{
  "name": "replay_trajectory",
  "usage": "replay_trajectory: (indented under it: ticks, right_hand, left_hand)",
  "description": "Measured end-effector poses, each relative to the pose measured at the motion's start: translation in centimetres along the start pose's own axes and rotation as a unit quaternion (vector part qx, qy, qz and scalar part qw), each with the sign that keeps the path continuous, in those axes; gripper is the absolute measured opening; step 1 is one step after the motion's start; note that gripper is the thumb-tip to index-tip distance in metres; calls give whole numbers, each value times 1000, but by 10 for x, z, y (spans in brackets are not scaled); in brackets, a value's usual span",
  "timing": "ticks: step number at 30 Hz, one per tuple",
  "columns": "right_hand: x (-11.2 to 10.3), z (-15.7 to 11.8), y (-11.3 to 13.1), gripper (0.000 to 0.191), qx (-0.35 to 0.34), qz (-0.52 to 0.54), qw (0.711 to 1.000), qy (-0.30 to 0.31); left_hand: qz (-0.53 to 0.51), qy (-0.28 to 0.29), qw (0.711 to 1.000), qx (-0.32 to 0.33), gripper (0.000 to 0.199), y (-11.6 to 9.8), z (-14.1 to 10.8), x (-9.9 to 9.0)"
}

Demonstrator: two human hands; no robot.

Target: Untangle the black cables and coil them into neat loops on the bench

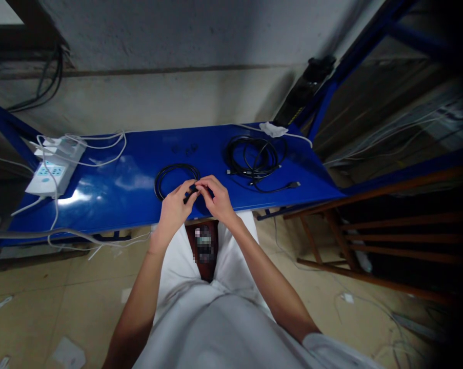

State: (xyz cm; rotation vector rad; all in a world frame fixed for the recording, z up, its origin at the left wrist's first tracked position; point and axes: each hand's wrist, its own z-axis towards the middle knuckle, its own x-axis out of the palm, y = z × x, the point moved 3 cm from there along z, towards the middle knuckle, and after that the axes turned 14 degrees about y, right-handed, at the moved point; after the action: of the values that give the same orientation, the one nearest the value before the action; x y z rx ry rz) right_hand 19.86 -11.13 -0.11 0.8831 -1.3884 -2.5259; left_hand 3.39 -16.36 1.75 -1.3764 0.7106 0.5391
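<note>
A black cable (173, 168) lies coiled in a loop on the blue tabletop (139, 138), just beyond my hands. My left hand (178, 205) pinches a dark end of it between thumb and fingers. From the other side, my right hand (215, 197) is closed with its fingertips on the same small dark piece, and the two hands nearly touch. My fingers partly cover that piece, so its exact shape is hidden. To the right rests a larger bundle of black cables (254, 159) with several plugs showing. A few tiny dark pieces (190, 149) sit behind the loop.
A white power strip (54, 169) with tangled white cords stands at the table's left end. At the back right are a crumpled white wrapper (273, 129) and a black bottle (304, 89) by the blue frame. A wooden chair or rack (388, 238) is at the right.
</note>
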Motion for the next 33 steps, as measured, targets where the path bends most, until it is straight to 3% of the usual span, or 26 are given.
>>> replay_trajectory:
  ticks: [7,12,18,24,33]
  right_hand:
    - [3,0,-5,22,16,-12,1000,19]
    - [1,-1,-8,18,43,35,998,18]
    - [-1,2,1,20,1,63,998,25]
    - [-2,3,5,9,-8,51,998,39]
    - [-4,0,11,11,-7,33,997,67]
  left_hand:
    - [-158,1,987,2,27,12,-3,2]
    - [-177,0,984,-20,26,20,-4,1]
    - [-192,-1,981,-10,21,26,-4,5]
    - [-222,-42,974,8,23,24,-6,7]
    - [-243,-70,968,-7,23,19,-10,7]
